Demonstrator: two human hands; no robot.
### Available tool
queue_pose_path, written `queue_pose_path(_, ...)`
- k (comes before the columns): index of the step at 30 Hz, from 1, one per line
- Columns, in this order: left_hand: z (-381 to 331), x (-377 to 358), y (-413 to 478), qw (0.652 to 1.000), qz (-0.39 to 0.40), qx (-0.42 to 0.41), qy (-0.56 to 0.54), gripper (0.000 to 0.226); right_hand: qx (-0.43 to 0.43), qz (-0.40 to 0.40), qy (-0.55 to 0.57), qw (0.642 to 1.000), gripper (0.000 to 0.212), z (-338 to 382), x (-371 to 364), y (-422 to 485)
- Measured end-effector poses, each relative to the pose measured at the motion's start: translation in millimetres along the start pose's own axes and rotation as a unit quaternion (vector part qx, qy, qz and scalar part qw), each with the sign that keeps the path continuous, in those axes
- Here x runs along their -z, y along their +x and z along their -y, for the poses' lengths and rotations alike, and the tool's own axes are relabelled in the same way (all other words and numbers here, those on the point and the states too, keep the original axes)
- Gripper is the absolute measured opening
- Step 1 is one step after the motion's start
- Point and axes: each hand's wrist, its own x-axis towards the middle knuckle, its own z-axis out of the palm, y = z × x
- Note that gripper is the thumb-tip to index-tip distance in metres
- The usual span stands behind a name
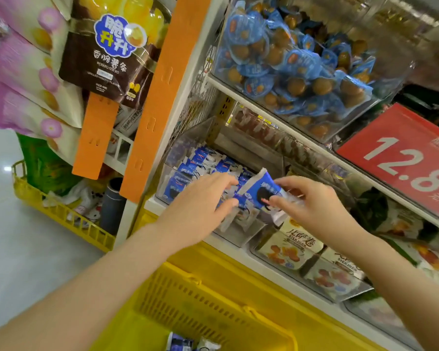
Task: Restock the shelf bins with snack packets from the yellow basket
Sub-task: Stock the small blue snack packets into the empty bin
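Shop shelving fills the view, with clear plastic bins of wrapped snacks on white shelves and a red price card at the right. Low in the middle, a clear plastic shelf bin [241, 231] holds a row of blue-and-white cookie packets [200, 160] standing on edge. A yellow slatted plastic basket [193, 287] sits just under the shelf, with a few more packets [180, 342] in its bottom.

The right hand [312, 206] pinches one blue-and-white cookie packet [260, 188] by its lower end, between thumb and fingertips. This packet hangs just above the near end of the bin, tilted, its long axis running from the hand up and away towards the back of the shelf. The left hand [200, 201] reaches in from the left, palm down, fingers stretched forward and thumb spread below, tips among the standing packets. Whether it grips one or only presses them aside cannot be told.

The slot for the held packet seems to lie between the two hands, directly beneath it. The right hand is nearer, and would need to stand the packet upright and lower it in.
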Motion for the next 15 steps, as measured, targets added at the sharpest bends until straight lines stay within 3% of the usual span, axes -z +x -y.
queue_pose_path(2,17,-7,19,0.994,0.015,-0.022,0.103,0.039,-0.011,-0.008,-0.065,0.998,0.035,-9,7,24)
queue_pose_path(4,34,-16,29,0.983,0.049,-0.028,0.172,0.037,-0.009,0.031,-0.125,0.992,0.036,-14,2,43)
queue_pose_path(8,57,-30,31,0.974,0.043,-0.060,0.213,0.036,-0.024,0.141,-0.199,0.969,0.034,-15,-23,78)
queue_pose_path(11,62,-32,32,0.972,0.038,-0.076,0.218,0.037,-0.036,0.197,-0.188,0.961,0.032,-16,-45,99)
queue_pose_path(15,66,-30,37,0.961,0.057,-0.107,0.250,0.041,-0.042,0.259,-0.095,0.960,0.008,-24,-64,105)
